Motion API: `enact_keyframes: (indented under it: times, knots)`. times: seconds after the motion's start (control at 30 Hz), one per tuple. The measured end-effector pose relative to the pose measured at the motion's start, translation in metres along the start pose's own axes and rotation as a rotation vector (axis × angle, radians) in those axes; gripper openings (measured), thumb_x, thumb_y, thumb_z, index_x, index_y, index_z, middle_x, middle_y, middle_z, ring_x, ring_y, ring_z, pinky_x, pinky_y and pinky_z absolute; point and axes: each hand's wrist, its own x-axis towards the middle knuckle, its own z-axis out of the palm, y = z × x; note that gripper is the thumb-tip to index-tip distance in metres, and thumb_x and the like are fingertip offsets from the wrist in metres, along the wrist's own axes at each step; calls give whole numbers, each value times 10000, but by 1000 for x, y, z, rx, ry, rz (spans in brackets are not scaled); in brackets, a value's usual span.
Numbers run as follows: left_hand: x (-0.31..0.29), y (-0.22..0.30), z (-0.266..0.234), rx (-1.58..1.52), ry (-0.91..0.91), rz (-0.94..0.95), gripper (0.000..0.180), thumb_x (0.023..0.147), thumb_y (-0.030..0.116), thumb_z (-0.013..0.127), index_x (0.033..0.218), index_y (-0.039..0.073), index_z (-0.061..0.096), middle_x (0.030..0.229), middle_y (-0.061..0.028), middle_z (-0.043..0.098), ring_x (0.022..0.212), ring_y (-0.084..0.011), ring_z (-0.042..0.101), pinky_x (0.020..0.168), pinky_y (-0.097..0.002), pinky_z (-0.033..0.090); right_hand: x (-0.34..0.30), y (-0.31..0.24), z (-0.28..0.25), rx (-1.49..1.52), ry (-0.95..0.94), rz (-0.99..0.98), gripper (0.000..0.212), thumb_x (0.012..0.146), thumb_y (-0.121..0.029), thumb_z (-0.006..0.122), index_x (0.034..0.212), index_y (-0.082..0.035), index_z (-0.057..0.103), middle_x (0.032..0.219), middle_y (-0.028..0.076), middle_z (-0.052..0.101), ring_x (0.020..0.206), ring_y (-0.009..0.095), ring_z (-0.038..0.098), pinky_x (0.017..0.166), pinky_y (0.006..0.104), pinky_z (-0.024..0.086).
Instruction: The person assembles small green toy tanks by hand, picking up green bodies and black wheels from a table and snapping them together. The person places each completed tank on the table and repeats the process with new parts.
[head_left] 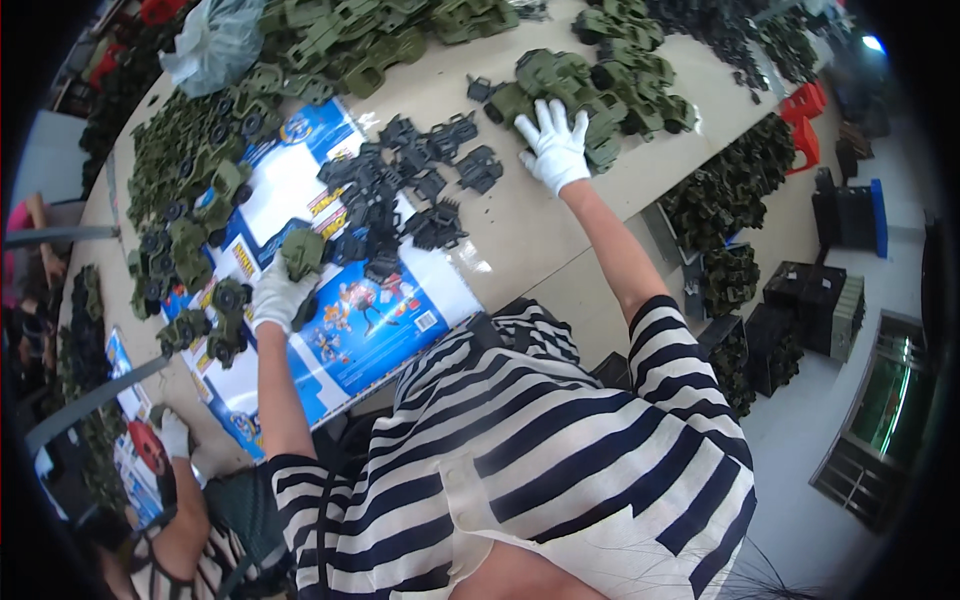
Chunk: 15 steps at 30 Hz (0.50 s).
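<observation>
My left hand [280, 297], in a white glove, is closed round a small olive-green plastic toy vehicle body [302, 252] over the printed sheet. Part of that body is hidden by my fingers. Farther right, my right hand [555, 148], also gloved in white, reaches out with fingers spread onto a heap of green toy vehicle bodies [550, 75]. Between my hands lies a loose pile of black plastic parts [380, 190], partly on the blue and white printed sheet [375, 335] and partly on the table [520, 235].
Green vehicles with black wheels [190, 250] crowd the table's left side. More green bodies [350, 45] and a clear plastic bag [215, 45] stand at the back. Filled crates [725, 200] sit beyond the right edge. At lower left, a co-worker's gloved hand [173, 435] is near a red and black tool [148, 447].
</observation>
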Motion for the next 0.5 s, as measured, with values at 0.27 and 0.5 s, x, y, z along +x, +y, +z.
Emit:
enact_keyframes:
  times: [0.27,0.5]
  knots:
    - [-76,15,57,-462,30,-308,689,773,437,794,1304,61,568,1064,-199,729,987,-365,705,852,-428,542,6,-90,-27,320,-168,95,579,856,-504,677,1278,-115,603,1189,152,659,1124,313,635,936,493,476]
    - [-94,11,70,-730,-109,-310,902,767,444,828,1460,55,402,1162,-178,706,1019,-317,702,870,-373,540,-24,-105,13,236,-11,53,429,869,-319,689,1258,-156,611,988,99,659,877,292,650,708,438,489]
